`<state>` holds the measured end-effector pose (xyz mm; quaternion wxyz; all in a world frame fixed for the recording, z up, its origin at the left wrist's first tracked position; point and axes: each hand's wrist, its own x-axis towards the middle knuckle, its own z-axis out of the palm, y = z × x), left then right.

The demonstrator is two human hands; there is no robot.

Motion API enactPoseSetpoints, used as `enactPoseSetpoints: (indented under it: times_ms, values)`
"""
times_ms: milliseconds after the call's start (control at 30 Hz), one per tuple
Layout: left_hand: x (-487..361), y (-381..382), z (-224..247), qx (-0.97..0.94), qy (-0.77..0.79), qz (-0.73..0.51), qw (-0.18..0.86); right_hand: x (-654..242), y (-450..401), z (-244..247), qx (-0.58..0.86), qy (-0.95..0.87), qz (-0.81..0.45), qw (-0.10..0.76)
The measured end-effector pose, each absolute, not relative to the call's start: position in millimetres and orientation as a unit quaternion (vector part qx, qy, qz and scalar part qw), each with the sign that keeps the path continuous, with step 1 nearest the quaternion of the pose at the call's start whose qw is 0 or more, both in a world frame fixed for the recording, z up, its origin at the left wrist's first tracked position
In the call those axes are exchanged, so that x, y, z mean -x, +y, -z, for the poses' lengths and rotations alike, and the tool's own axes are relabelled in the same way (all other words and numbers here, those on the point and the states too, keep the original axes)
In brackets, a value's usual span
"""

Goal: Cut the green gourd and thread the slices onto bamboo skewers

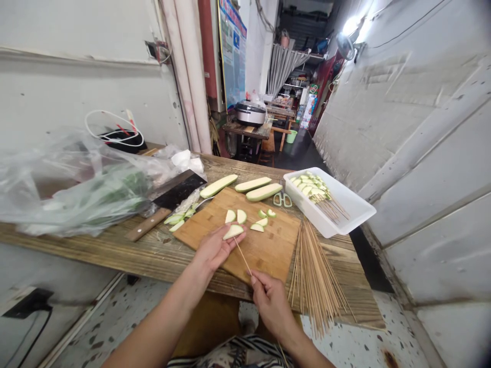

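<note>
My left hand [218, 248] holds a half-round zucchini slice [232, 232] in its fingers above the cutting board [274, 253]. A thin bamboo skewer [243, 255] runs from the lower edge of that slice to my right hand [270, 299], where the thumb and fingers pinch it. How deep the tip sits in the slice cannot be made out. Several more cut slices [241, 216] lie on the board just beyond my left hand, with smaller pieces [262, 222] to their right. Three zucchini halves [218, 186] rest along the board's far edge.
A white plastic tub [347, 197] holding skewered slices [312, 186] stands at the right. Loose bamboo skewers [316, 278] fan over the table's front edge. Scissors [283, 199] lie behind the board. A cleaver [169, 204], zucchini scraps [179, 219] and a plastic bag [84, 189] are on the left.
</note>
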<state>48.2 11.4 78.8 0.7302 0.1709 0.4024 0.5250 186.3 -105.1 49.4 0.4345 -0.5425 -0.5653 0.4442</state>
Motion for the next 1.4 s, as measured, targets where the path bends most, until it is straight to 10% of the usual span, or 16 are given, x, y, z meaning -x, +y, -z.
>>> enactPoseSetpoints:
  times_ms: [1400]
  values:
    - [-90, 1, -85, -0.063, 0.356, -0.616, 0.700, -158, -92, -54, 0.564, -0.564, -0.360, 0.483]
